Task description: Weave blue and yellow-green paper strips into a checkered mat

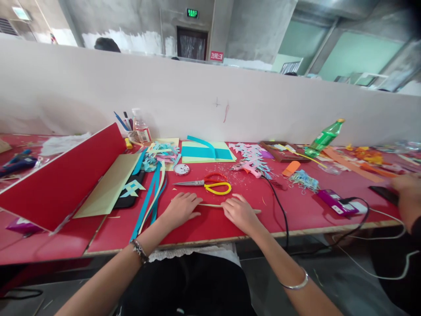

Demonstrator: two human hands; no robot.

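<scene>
My left hand [182, 207] and my right hand [239, 211] lie palm down on the red table [210, 228], both resting on a thin rolled paper stick [212, 205] that lies flat between them. The fingers of both hands are stretched out and flat. The stick's right end pokes out past my right hand. Just beyond the hands lie scissors [210, 183] with one red and one yellow handle, blades pointing left.
Long blue and yellow paper strips [151, 199] lie left of my left hand. A red board [66, 175] leans at left. A pink glue gun [248, 169] with a black cord, a green bottle [324, 138], paper scraps, and another person's hand [408, 193] are to the right.
</scene>
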